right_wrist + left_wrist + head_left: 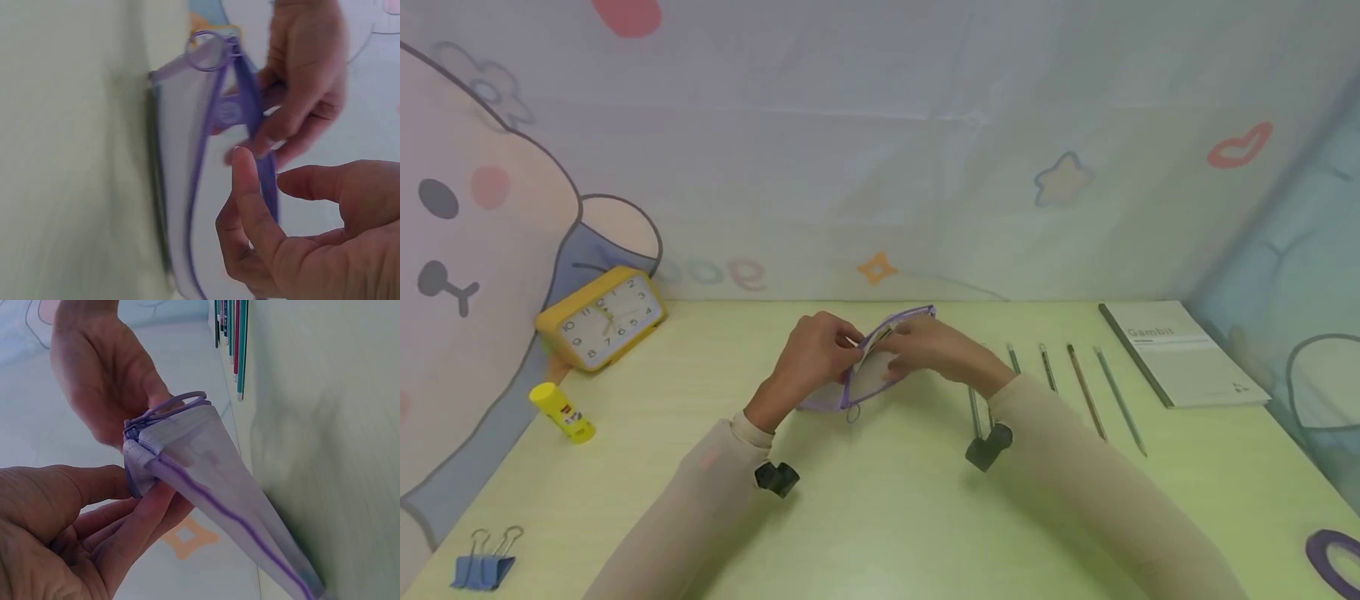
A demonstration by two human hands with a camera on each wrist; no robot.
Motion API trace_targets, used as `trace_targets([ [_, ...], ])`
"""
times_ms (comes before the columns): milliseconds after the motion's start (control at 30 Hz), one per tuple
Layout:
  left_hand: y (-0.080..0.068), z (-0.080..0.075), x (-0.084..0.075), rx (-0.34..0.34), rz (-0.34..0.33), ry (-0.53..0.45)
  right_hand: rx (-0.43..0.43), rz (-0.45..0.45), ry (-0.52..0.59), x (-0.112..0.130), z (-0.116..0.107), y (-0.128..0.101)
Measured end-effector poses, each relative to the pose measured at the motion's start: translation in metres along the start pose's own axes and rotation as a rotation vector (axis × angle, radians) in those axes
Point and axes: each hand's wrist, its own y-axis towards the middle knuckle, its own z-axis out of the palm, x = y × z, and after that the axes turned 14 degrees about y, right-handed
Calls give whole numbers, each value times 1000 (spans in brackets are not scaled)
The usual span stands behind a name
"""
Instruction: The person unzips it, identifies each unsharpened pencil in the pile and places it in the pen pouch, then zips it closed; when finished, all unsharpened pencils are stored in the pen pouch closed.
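A translucent zip pouch [867, 379] with purple edging is held between both hands above the table, its mouth spread apart. My left hand [816, 348] pinches the pouch's edge near the zipper end, thumb on one side and fingers on the other. At the far side of the mouth, my right hand [936, 346] has its thumb outside the purple rim and its curled fingers inside the opening. A purple ring [209, 51] hangs from the zipper end. Inside the pouch shows a purple label [229, 112] with a round mark.
Several pencils [1122, 402] lie right of the pouch, partly behind the right arm. Beyond them is a notebook [1183, 354]. A yellow clock [602, 318], a glue stick [562, 412] and a blue binder clip [482, 572] stand left. A purple roll [1321, 557] lies at front right.
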Motion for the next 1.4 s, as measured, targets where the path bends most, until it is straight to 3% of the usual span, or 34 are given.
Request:
trace_targets([
  [167, 1, -1, -1, -2, -16, 7, -49, -40, 84, 3, -18, -32],
  [233, 0, -1, -1, -4, -18, 7, -88, -31, 7, 2, -25, -42],
  [433, 0, 2, 1, -7, -14, -5, -192, 29, -361, -19, -32, -51],
  [500, 1, 2, 1, 0, -19, -7, -202, 47, -424, -27, -29, -52],
  [667, 1, 2, 1, 14, -33, -12, -191, 99, -487, -45, -20, -49],
  [900, 1, 3, 2, 16, -29, -10, -199, 58, -543, -56, -10, -44],
  [1400, -2, -1, 3, -4, 2, 3, -96, 161, -677, -42, 2, -37],
])
